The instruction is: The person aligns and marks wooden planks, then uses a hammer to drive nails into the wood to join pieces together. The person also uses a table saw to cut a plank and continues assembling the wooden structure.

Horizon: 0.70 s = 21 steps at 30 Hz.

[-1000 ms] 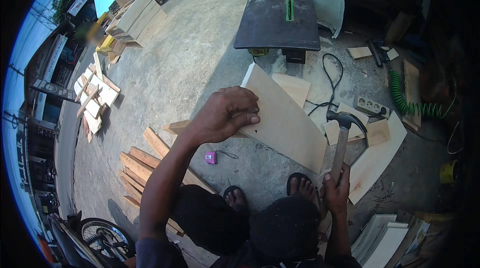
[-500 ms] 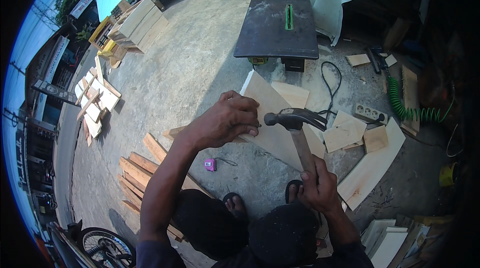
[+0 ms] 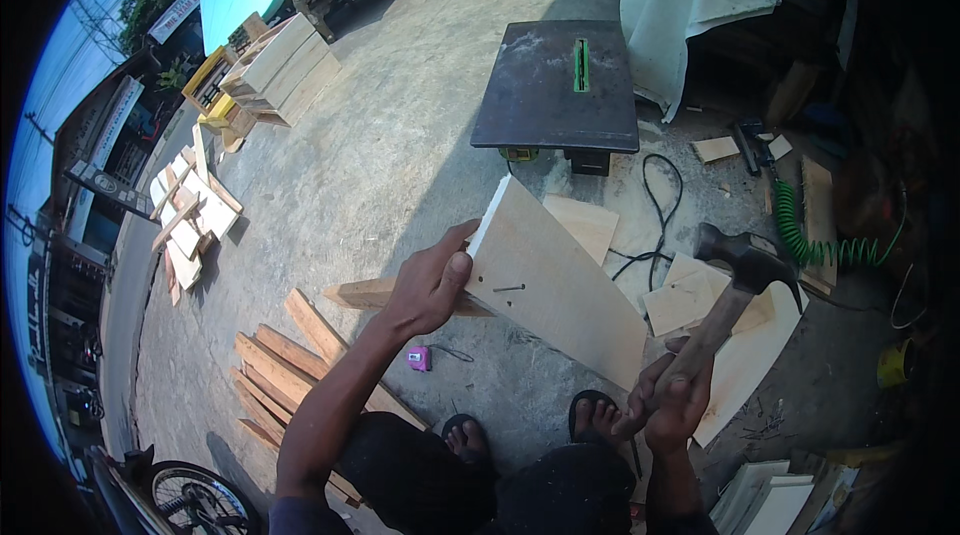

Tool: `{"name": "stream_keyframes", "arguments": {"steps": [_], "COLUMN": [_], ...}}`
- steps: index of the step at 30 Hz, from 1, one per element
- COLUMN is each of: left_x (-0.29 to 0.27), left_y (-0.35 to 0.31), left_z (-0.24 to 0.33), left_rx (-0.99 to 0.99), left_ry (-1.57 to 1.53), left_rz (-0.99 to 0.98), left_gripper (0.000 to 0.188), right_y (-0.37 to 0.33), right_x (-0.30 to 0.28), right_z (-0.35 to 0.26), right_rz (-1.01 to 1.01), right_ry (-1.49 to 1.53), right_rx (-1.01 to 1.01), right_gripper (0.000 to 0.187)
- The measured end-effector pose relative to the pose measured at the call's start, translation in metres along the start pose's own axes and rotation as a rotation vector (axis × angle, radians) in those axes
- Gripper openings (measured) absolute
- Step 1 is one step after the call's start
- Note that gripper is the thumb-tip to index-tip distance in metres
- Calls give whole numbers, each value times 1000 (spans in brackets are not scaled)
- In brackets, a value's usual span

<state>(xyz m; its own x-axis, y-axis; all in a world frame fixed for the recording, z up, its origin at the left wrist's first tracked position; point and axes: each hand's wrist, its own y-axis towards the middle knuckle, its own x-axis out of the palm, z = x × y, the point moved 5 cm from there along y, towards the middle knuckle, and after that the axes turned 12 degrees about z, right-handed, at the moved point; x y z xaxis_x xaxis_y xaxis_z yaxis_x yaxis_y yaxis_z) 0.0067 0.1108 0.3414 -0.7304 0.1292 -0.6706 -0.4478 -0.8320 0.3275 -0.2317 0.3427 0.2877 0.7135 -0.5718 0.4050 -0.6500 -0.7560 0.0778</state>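
A pale wooden board (image 3: 565,285) stands tilted before my knees, with its white-edged end up. My left hand (image 3: 437,280) is closed round the left edge of that board, thumb on the near face. From the face juts a nail (image 3: 509,287), and two small dark spots show close to it. Behind the board a narrow wooden strip (image 3: 362,293) sticks out to the left, partly hidden by my left hand. My right hand (image 3: 678,390) grips the wooden handle of a claw hammer (image 3: 745,260), held up to the right, its head apart from the board.
A dark table saw (image 3: 545,85) stands ahead. Wood offcuts (image 3: 680,300), a black cable (image 3: 660,235) and a green coiled hose (image 3: 800,235) lie at right. Lumber strips (image 3: 275,365) and a pink tape measure (image 3: 420,359) lie at left. A motorcycle wheel (image 3: 200,500) is at lower left.
My left hand has gone from the nail to the board's left edge, and the nail now stands uncovered in the board. The hammer has swung away to the right.
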Motion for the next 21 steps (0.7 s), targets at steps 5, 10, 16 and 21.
{"name": "stream_keyframes", "arguments": {"steps": [5,10,16,21], "left_x": [5,5,6,11], "left_y": [-1,3,3,0], "left_z": [-8,-5,-1,4], "left_rx": [-71,-50,-3,-30], "left_ry": [-34,-66,-81,-80], "left_rz": [137,236,302,324], "left_gripper": [66,64,65,57], "right_y": [-7,-7,-12,-8], "right_x": [12,12,22,-5], "right_z": [19,21,40,35], "right_rz": [-115,-48,-250,250], "right_ry": [-334,-61,-412,619], "right_rx": [-25,17,-34,95], "right_gripper": [42,38,43,36]}}
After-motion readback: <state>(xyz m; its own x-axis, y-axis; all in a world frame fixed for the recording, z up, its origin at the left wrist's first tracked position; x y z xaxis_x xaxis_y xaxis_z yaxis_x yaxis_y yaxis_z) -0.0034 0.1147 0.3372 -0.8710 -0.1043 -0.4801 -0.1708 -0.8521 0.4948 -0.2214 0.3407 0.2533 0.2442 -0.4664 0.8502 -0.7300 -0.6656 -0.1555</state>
